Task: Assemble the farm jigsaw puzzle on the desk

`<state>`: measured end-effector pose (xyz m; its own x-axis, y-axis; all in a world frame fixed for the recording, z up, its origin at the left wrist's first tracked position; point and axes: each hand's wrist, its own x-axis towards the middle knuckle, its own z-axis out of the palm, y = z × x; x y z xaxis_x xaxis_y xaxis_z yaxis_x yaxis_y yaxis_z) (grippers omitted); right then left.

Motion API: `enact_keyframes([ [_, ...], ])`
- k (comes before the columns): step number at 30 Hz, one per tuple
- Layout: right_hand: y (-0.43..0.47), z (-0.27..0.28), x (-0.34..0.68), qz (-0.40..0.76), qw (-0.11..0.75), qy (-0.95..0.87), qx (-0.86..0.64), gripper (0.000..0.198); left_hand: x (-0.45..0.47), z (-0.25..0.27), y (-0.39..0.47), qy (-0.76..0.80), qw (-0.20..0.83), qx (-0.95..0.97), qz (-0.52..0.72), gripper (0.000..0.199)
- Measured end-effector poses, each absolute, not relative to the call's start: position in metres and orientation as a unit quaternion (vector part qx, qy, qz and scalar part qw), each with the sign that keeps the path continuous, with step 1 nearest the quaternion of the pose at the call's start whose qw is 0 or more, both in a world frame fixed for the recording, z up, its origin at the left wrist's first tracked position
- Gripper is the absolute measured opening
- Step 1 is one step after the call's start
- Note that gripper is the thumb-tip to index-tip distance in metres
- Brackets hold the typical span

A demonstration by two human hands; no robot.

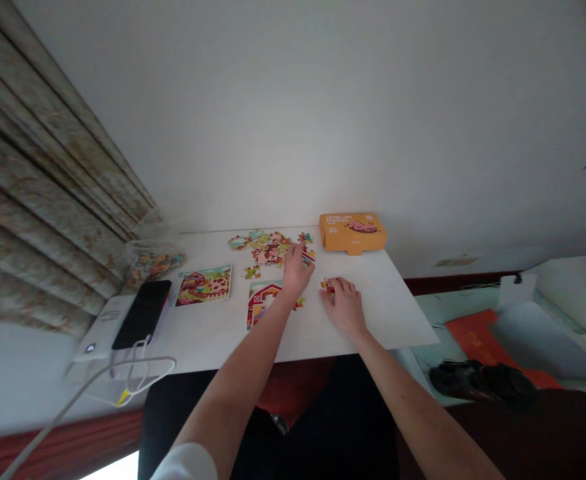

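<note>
My left hand (297,272) is over the near right side of a loose heap of jigsaw puzzle pieces (270,250), its fingers bent around a striped puzzle piece (309,256). My right hand (345,307) rests low on the white table, fingers curled on a small red and yellow puzzle piece (325,285). Partly behind my left forearm lies a joined section of puzzle (259,291) with a red barn. To its left is a reference picture card (204,285) of a farm. One greenish piece (252,272) lies apart from the heap.
An orange puzzle box (353,233) stands at the back right against the wall. On the left are a clear bag of more pieces (155,263), a black phone (143,313) and a white cable (145,367). Beyond the table's right edge, a red paper (477,337) lies lower down.
</note>
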<state>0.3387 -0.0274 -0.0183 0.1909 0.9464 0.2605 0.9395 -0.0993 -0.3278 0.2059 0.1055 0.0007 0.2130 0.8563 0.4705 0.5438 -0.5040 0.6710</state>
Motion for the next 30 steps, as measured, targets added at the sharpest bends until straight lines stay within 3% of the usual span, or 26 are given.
enact_keyframes([
  [6,-0.029,-0.023,0.342,0.002,0.253,-0.63,-0.735,0.035,0.164,-0.023,0.005,0.434,0.201,0.746,0.463,0.079],
  [13,-0.035,-0.018,0.342,0.034,0.393,-0.606,-0.691,0.029,0.121,-0.023,-0.029,0.439,0.17,0.755,0.455,0.085],
  [17,-0.04,-0.017,0.31,0.189,0.478,-0.55,-0.658,0.035,0.108,-0.02,-0.031,0.42,0.156,0.767,0.459,0.085],
  [22,-0.04,-0.005,0.268,0.435,0.519,-0.473,-0.564,0.045,0.102,-0.014,-0.033,0.404,0.13,0.783,0.455,0.081],
  [30,-0.044,0.012,0.255,0.502,0.513,-0.442,-0.538,0.035,0.101,-0.013,-0.038,0.397,0.104,0.768,0.492,0.071],
])
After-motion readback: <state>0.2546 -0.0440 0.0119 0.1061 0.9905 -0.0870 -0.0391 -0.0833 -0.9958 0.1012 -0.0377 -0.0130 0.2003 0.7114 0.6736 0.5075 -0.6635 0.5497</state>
